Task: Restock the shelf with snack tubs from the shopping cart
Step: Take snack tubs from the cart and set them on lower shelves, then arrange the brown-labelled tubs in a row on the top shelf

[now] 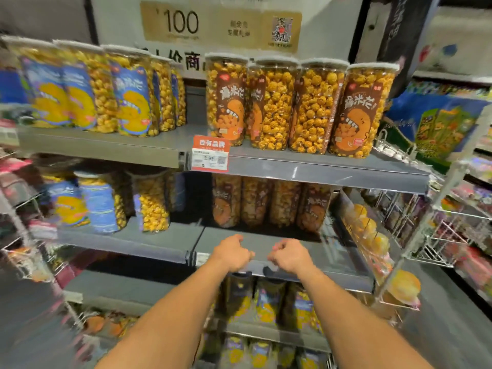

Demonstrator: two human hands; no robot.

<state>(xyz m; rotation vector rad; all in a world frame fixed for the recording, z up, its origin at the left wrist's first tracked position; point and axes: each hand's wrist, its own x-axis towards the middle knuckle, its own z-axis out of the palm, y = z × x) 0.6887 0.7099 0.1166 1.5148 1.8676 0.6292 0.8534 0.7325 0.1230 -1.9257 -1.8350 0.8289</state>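
Clear popcorn tubs with brown labels (269, 102) stand in a row on the right of the top shelf (319, 166). Tubs with blue labels (80, 89) fill its left side. The second shelf (149, 243) holds more brown tubs (269, 203) set far back, and blue ones (101, 206) to the left. My left hand (234, 253) and my right hand (288, 255) are both curled into fists, close together at this shelf's front rail (262, 269). Neither holds a tub. No shopping cart is in view.
A red price tag (210, 153) hangs from the top shelf's edge. More tubs (269, 302) sit on the shelf below my forearms. Wire racks with packets (452, 222) jut out on the right, and another rack (24, 235) on the left. A "100" poster (221, 22) hangs above.
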